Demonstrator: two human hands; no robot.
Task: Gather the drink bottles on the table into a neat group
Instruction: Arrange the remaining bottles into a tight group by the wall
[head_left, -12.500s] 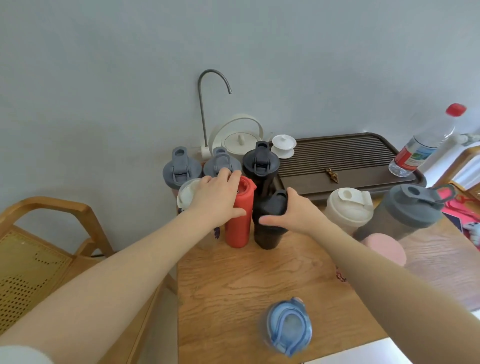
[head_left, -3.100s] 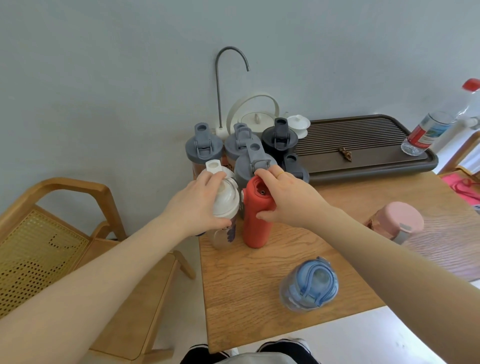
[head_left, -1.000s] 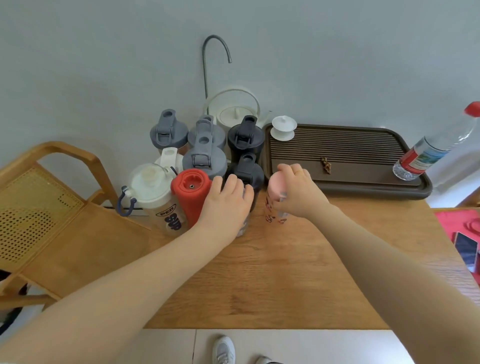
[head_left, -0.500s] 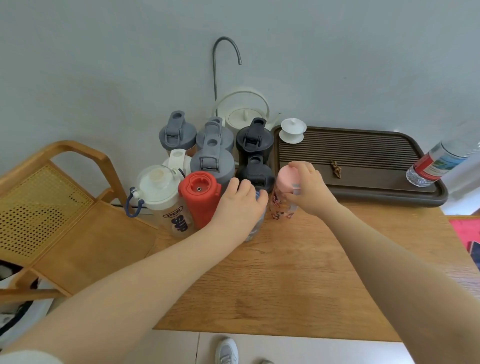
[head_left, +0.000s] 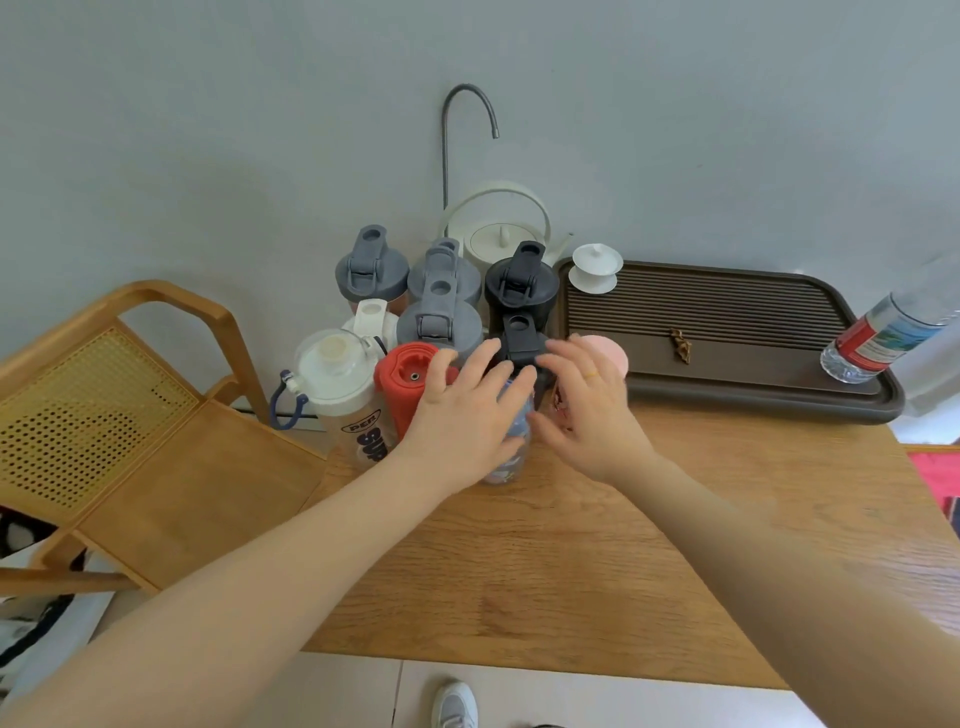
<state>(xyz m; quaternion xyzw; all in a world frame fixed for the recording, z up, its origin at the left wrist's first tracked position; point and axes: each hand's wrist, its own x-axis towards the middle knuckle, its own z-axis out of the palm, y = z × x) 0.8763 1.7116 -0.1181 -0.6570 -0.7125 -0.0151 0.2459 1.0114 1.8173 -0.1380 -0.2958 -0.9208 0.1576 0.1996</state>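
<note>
The bottles stand packed at the back left corner of the wooden table (head_left: 597, 545), just left of a dark ribbed tray (head_left: 727, 364). On the tray sit a small white lidded cup (head_left: 596, 266) and a clear water bottle (head_left: 883, 338) with a red label; what the other bottles hold cannot be told.

The left hand (head_left: 467, 415) lies over a clear patterned bottle (head_left: 511, 452) at the front of the group, fingers straight and slightly spread on its top. The right hand (head_left: 587, 405) hovers just beside a pink-capped bottle (head_left: 602, 351), fingers relaxed and apart, gripping nothing.

Half a second earlier the right hand was wrapped round the pink cap; now it has let go and drawn back, and the pink bottle stands against the black ones.

Counted in the group: three grey-lidded bottles, two black-lidded, two white-lidded, one red bottle (head_left: 410, 384), one pink-capped, one patterned. A white kettle (head_left: 501, 241) stands behind them, beneath a curved metal spout (head_left: 467, 104). A wooden chair (head_left: 130, 415) stands to the left.
</note>
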